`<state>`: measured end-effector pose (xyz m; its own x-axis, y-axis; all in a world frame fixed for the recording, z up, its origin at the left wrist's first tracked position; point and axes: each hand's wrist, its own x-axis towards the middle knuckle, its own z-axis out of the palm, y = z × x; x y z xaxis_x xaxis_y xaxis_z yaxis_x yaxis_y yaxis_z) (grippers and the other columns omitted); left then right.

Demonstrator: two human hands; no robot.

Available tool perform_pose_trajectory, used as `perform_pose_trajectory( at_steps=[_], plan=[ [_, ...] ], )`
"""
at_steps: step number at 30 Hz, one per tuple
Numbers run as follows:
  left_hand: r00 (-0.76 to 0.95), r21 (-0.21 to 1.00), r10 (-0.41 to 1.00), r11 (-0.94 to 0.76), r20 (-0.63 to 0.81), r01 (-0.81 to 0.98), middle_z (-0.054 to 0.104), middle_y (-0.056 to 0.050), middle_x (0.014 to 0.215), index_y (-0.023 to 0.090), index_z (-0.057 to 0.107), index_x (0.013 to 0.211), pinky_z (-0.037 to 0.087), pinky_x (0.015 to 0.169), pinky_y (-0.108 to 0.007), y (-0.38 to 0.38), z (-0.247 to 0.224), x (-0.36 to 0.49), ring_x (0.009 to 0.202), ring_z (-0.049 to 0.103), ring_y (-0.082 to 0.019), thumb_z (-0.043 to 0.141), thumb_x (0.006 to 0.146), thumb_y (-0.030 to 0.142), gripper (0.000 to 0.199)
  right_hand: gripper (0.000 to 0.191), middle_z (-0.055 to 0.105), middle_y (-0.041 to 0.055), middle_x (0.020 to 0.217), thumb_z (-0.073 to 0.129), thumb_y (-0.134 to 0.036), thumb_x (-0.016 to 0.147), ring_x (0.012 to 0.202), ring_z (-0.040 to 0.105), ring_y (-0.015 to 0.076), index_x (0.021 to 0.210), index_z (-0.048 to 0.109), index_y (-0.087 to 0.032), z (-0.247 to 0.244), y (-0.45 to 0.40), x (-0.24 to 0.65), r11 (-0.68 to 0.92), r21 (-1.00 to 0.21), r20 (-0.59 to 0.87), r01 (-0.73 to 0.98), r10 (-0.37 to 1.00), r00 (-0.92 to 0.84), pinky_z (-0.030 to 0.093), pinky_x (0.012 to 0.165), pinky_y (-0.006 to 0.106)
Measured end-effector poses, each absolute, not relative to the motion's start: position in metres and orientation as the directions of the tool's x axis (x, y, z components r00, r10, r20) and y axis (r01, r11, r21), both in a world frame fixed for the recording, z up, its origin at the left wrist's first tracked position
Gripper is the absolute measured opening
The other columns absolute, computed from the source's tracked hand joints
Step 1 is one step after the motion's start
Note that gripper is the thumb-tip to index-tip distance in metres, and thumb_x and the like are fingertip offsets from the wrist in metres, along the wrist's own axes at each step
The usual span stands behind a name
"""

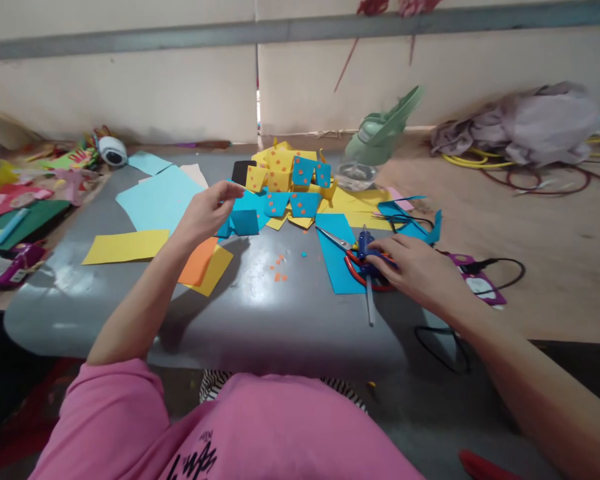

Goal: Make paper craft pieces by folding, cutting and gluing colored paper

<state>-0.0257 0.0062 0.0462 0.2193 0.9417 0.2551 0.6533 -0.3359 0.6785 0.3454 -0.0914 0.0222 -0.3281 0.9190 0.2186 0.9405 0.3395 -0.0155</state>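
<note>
My left hand (211,208) is raised over the left middle of the table, its thumb and fingertips drawn together in a pinch. Whatever lies between those fingertips is too small to make out. Just beyond and below it is a folded blue paper piece (245,223). At the right, my right hand (405,265) grips a blue glue gun (364,244), and a pale glue stick (370,305) sticks out toward me. Red-handled scissors (336,239) lie beside and partly under the gun, over a blue paper sheet (336,267).
Yellow and blue paper shapes with orange squares (280,167) are heaped at the back. Tiny orange scraps (279,277) lie mid-table. A light blue sheet (155,200) and yellow strip (125,247) are left. A green fan-like object (380,133), purple box (480,280) and cables (437,347) are right.
</note>
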Motion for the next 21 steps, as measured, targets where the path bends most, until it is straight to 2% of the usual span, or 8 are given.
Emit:
perform_pose_trajectory(
  at_steps=[3, 5, 9, 12, 15, 17, 19, 21],
  plan=[
    [0.240, 0.476, 0.952, -0.303, 0.191, 0.825, 0.073, -0.011, 0.124, 0.017, 0.069, 0.121, 0.048, 0.105, -0.044, 0.021, 0.032, -0.029, 0.116, 0.066, -0.030, 0.055, 0.088, 0.031, 0.038, 0.031, 0.072, 0.0131, 0.102, 0.044, -0.035, 0.099, 0.094, 0.067, 0.0284, 0.105, 0.070, -0.020, 0.019, -0.089, 0.348, 0.316, 0.021, 0.192, 0.949, 0.930, -0.314, 0.049, 0.073, 0.037],
    [0.246, 0.411, 0.959, -0.282, 0.139, 0.867, 0.074, -0.012, 0.122, 0.017, 0.071, 0.117, 0.047, 0.106, -0.045, 0.027, 0.023, -0.030, 0.117, 0.065, -0.032, 0.057, 0.089, 0.037, 0.038, 0.032, 0.072, 0.0126, 0.104, 0.042, -0.033, 0.099, 0.096, 0.066, 0.0279, 0.107, 0.071, -0.021, 0.017, -0.089, 0.349, 0.287, 0.043, 0.222, 0.957, 0.931, -0.290, 0.049, 0.074, 0.036],
    [0.218, 0.468, 0.962, -0.272, 0.166, 0.841, 0.073, -0.013, 0.121, 0.018, 0.072, 0.117, 0.049, 0.102, -0.041, 0.031, 0.012, -0.038, 0.112, 0.067, -0.032, 0.058, 0.088, 0.045, 0.042, 0.032, 0.073, 0.0151, 0.102, 0.044, -0.030, 0.098, 0.093, 0.066, 0.0300, 0.108, 0.071, -0.019, 0.014, -0.091, 0.359, 0.232, 0.105, 0.243, 0.967, 0.937, -0.252, 0.049, 0.073, 0.039],
    [0.231, 0.494, 0.957, -0.288, 0.175, 0.820, 0.076, -0.010, 0.111, 0.022, 0.074, 0.106, 0.051, 0.097, -0.039, 0.033, 0.007, -0.050, 0.107, 0.068, -0.030, 0.062, 0.083, 0.049, 0.037, 0.031, 0.074, 0.0173, 0.102, 0.049, -0.023, 0.091, 0.091, 0.067, 0.0322, 0.112, 0.070, -0.016, 0.016, -0.094, 0.368, 0.211, 0.155, 0.160, 0.965, 0.959, -0.236, 0.048, 0.071, 0.040],
    [0.241, 0.521, 0.961, -0.275, 0.134, 0.808, 0.077, -0.008, 0.102, 0.024, 0.075, 0.097, 0.050, 0.096, -0.039, 0.035, 0.001, -0.057, 0.104, 0.068, -0.031, 0.061, 0.082, 0.046, 0.029, 0.043, 0.074, 0.0178, 0.108, 0.055, -0.022, 0.082, 0.093, 0.068, 0.0325, 0.123, 0.066, -0.013, 0.015, -0.097, 0.371, 0.271, 0.090, 0.011, 0.958, 0.962, -0.273, 0.050, 0.075, 0.040],
    [0.231, 0.555, 0.966, -0.258, 0.119, 0.791, 0.078, -0.008, 0.104, 0.023, 0.075, 0.102, 0.051, 0.094, -0.038, 0.035, -0.001, -0.057, 0.104, 0.069, -0.030, 0.059, 0.083, 0.042, 0.031, 0.049, 0.074, 0.0182, 0.112, 0.057, -0.025, 0.080, 0.097, 0.069, 0.0324, 0.126, 0.064, -0.012, 0.012, -0.096, 0.373, 0.296, 0.054, -0.025, 0.954, 0.955, -0.295, 0.051, 0.078, 0.041],
    [0.220, 0.558, 0.965, -0.262, 0.142, 0.787, 0.077, -0.008, 0.111, 0.022, 0.074, 0.111, 0.051, 0.095, -0.037, 0.036, -0.003, -0.055, 0.106, 0.069, -0.029, 0.056, 0.085, 0.038, 0.035, 0.043, 0.074, 0.0176, 0.105, 0.058, -0.029, 0.079, 0.093, 0.069, 0.0324, 0.118, 0.067, -0.012, 0.007, -0.094, 0.377, 0.293, 0.074, 0.008, 0.953, 0.956, -0.294, 0.052, 0.076, 0.041],
    [0.219, 0.517, 0.964, -0.267, 0.153, 0.813, 0.077, -0.008, 0.113, 0.022, 0.075, 0.109, 0.050, 0.097, -0.037, 0.037, -0.005, -0.052, 0.106, 0.068, -0.028, 0.053, 0.087, 0.033, 0.033, 0.031, 0.074, 0.0150, 0.089, 0.059, -0.033, 0.079, 0.082, 0.069, 0.0317, 0.102, 0.070, -0.015, 0.005, -0.090, 0.382, 0.295, 0.078, 0.069, 0.952, 0.951, -0.300, 0.052, 0.070, 0.041]
  ],
)
